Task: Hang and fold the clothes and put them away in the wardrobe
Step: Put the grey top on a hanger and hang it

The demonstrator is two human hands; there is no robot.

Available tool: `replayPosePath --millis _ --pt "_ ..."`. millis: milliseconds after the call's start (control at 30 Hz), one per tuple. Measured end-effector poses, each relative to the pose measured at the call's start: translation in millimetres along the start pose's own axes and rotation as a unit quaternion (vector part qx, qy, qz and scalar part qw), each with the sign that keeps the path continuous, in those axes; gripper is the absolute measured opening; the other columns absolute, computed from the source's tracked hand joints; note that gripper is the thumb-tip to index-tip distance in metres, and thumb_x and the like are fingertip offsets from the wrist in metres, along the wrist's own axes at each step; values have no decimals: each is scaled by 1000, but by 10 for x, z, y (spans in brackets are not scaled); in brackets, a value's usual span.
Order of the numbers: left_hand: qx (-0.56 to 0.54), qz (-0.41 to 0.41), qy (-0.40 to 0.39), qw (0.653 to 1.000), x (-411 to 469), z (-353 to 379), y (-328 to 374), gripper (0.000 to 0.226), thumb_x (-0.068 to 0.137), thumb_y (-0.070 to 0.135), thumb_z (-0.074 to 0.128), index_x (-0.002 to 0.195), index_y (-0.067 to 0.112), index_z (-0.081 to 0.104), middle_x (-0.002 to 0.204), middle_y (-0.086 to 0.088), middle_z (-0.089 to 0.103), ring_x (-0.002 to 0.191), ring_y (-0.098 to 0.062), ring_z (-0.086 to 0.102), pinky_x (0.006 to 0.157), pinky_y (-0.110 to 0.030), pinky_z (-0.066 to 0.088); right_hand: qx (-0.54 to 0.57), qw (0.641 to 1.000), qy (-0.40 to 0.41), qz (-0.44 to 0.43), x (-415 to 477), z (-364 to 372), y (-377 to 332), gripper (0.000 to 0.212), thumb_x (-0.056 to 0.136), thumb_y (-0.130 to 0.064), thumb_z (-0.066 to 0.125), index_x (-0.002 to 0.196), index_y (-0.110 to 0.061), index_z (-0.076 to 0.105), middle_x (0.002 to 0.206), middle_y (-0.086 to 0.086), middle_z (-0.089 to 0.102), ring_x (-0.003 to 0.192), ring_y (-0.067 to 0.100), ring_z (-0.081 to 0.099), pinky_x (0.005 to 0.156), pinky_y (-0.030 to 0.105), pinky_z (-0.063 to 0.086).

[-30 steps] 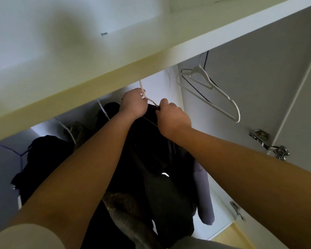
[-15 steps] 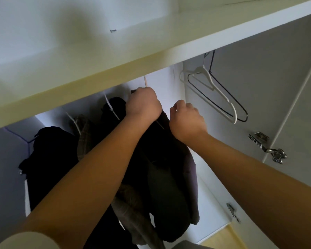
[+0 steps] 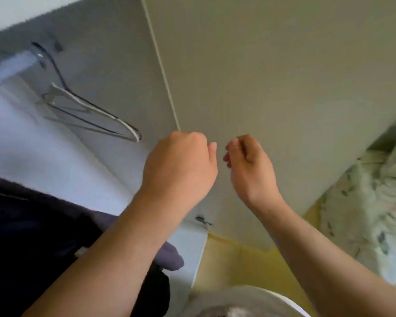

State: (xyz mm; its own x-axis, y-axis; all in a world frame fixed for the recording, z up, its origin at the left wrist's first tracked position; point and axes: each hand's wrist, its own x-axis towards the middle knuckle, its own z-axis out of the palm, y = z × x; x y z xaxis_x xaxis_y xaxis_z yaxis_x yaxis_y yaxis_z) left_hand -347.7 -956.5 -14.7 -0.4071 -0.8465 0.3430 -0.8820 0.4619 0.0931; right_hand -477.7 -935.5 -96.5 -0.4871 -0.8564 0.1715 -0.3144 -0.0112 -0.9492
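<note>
Clothes (image 3: 32,236) show as a dark mass at the lower left of the frame, inside the wardrobe, partly under your left forearm.
Nearest you, a white basket (image 3: 261,296) rim sits at the bottom edge. Your left hand (image 3: 181,165) and right hand (image 3: 249,165) are raised mid-frame, just apart, fingers curled in, holding nothing. Behind them stands the wardrobe door (image 3: 261,76); bare hangers (image 3: 89,113) hang upper left.
</note>
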Motion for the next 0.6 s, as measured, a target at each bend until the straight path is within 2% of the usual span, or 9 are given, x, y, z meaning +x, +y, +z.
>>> replayPosePath --millis 100,233,333,400,533,600 --pt "-57 110 -57 991 12 305 568 54 100 44 49 58 15 31 54 0 34 54 -30 34 49 -34 21 -17 992 102 69 -320 -581 390 24 104 -40 42 89 -27 54 79 -19 67 71 5 61 59 19 46" --pt "-116 269 -127 948 -181 606 1326 55 99 45 51 57 16 31 54 1 33 57 -33 38 55 -33 27 -40 951 260 162 -944 -1300 795 26 105 -42 42 86 -27 52 79 -10 67 72 5 61 67 33 50" --pt "-164 377 -196 890 -472 785 1870 54 100 45 52 57 18 34 54 4 36 52 -24 37 53 -33 25 -55 898 366 239 -1532 -1760 978 30 105 -46 41 86 -26 53 78 -5 67 68 9 61 63 38 51" --pt "-200 432 -251 843 -733 913 2227 52 101 46 51 57 19 41 56 4 44 51 -15 41 49 -31 25 -52 854 432 285 -1965 -2023 1059 30 104 -48 42 88 -26 54 80 -1 68 71 18 64 66 46 54" --pt "-255 506 -357 742 -1353 1081 2901 49 102 44 53 59 21 51 56 5 53 54 -11 52 46 -27 30 -33 781 525 335 -2792 -2393 1181 27 103 -47 45 92 -28 59 78 -6 70 73 11 66 69 39 53" --pt "-256 537 -396 699 -1669 1144 3209 48 102 42 53 60 20 53 57 4 55 54 -9 53 48 -25 31 -10 753 559 346 -3124 -2575 1297 28 104 -44 45 95 -23 62 81 -1 71 77 18 67 75 45 55"
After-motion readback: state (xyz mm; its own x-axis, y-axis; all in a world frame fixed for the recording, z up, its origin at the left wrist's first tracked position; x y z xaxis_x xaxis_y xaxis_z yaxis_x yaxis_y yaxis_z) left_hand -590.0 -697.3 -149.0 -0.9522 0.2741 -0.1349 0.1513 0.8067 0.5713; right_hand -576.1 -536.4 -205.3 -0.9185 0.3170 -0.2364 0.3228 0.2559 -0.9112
